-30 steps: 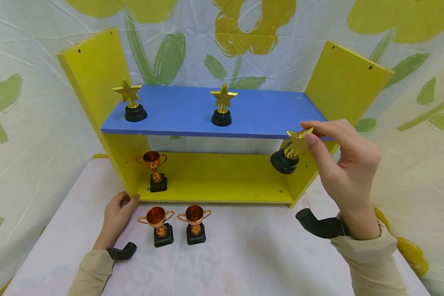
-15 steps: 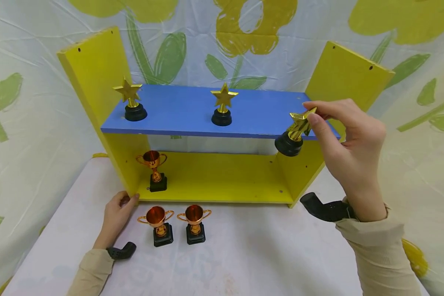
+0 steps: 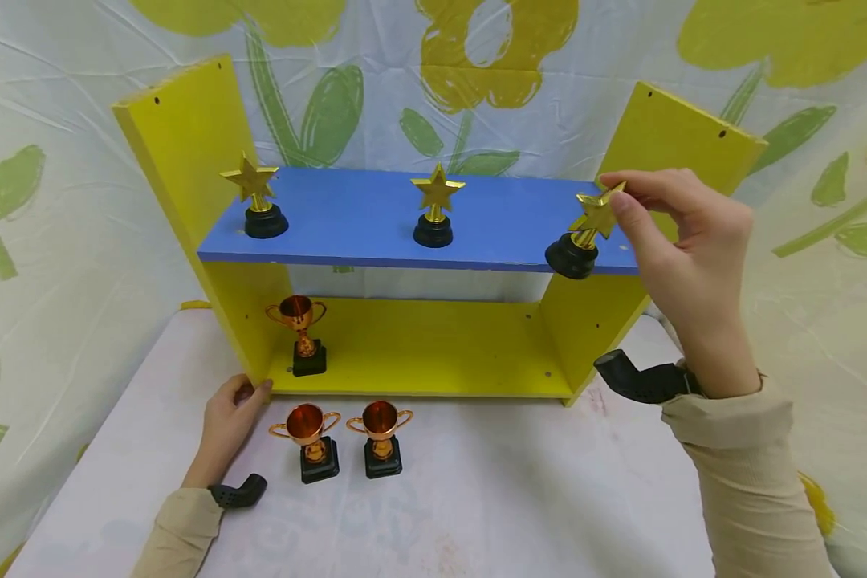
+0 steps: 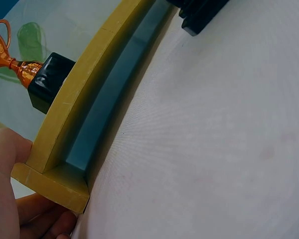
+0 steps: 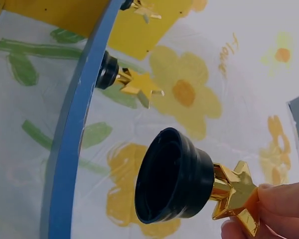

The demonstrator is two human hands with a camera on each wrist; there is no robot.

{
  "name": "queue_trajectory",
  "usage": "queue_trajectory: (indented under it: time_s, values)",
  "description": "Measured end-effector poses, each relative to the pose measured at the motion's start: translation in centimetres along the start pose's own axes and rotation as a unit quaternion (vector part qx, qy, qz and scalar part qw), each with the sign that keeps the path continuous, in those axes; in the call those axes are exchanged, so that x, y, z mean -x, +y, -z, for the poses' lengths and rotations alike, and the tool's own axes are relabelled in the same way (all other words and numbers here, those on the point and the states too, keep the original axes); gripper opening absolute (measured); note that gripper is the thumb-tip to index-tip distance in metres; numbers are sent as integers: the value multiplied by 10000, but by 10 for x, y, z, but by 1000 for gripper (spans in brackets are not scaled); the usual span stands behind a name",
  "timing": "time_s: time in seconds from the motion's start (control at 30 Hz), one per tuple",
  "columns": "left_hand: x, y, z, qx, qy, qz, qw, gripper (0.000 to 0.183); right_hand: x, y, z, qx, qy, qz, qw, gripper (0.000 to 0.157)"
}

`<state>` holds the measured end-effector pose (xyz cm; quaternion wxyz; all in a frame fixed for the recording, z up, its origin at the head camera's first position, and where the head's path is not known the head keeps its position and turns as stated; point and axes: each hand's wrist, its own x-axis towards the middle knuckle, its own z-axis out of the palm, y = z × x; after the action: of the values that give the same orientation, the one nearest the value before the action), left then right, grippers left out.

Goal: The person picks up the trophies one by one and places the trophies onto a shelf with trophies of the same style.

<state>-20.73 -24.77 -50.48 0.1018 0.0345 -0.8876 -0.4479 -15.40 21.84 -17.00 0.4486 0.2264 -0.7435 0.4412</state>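
My right hand pinches a gold star trophy by one point of its star. The trophy is tilted, its black round base overlapping the front edge of the blue shelf board in the head view. From the right wrist, the hollow underside of that base shows, apart from the board. My left hand grips the lower left front corner of the yellow shelf unit; the left wrist view has the thumb on one side of the corner and curled fingers on the other.
Two star trophies stand on the blue board, one at the left, one mid-shelf. A copper cup trophy stands on the lower yellow shelf. Two more cups, left and right, stand on the white table in front.
My right hand has raised the star trophy from below the blue board's front edge to about its height, drifting slightly right. My left hand has stayed on the corner.
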Motion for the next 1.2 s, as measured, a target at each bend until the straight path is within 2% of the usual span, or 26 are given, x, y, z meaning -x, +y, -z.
queue_trajectory:
  time_s: [0.2, 0.6, 0.83, 1.03, 1.2]
  values:
    - [0, 0, -2, 29, -12, -19, 10000, 46, -2, 17, 2, -27, -181, -312, 9993, 13]
    - [0, -1, -1, -8, 23, -42, 10000, 46, -3, 38, 4, 47, -294, -616, 9977, 15]
    - [0, 1, 0, -4, 10, 21, 10000, 49, -5, 53, 7, -10, -174, -737, 9971, 15]
    - [-1, 1, 0, 23, 9, 46, 10000, 48, -6, 64, 3, -514, -126, -1063, 9929, 17]
    - [0, 2, 1, 34, 10, 33, 10000, 48, -6, 76, -3, -1102, 48, -1161, 9871, 17]
